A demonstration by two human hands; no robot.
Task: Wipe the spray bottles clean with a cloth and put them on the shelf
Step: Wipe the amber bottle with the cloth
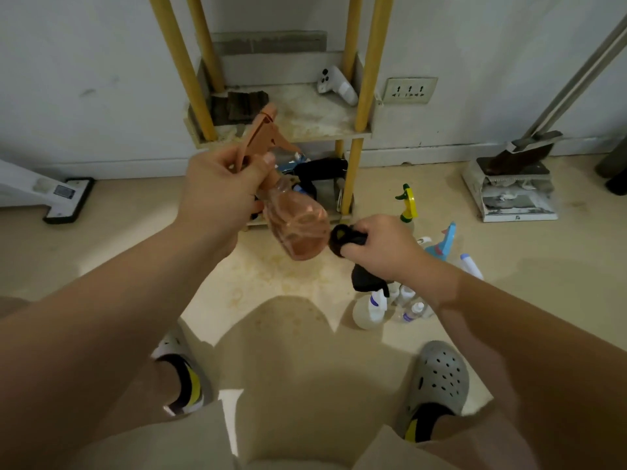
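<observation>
My left hand [224, 191] grips the neck of an orange see-through spray bottle [295, 225], tilted with its base toward the lower right. My right hand [380, 247] grips a black cloth [346, 237] bunched right at the bottle's base; whether they touch I cannot tell. Part of the cloth hangs below the hand. On the floor to the right stand a yellow-green spray bottle [407, 205], a blue one [442, 242] and several white and clear bottles [376, 308]. The yellow-legged shelf [305, 113] stands against the wall ahead.
A white controller [336, 84] and dark rags [242, 105] lie on the shelf board. Dark items sit on the lower board [319, 178]. A dustpan with broom [515, 184] stands at the right, a white floor cleaner head [64, 198] at the left. My feet in clogs are below.
</observation>
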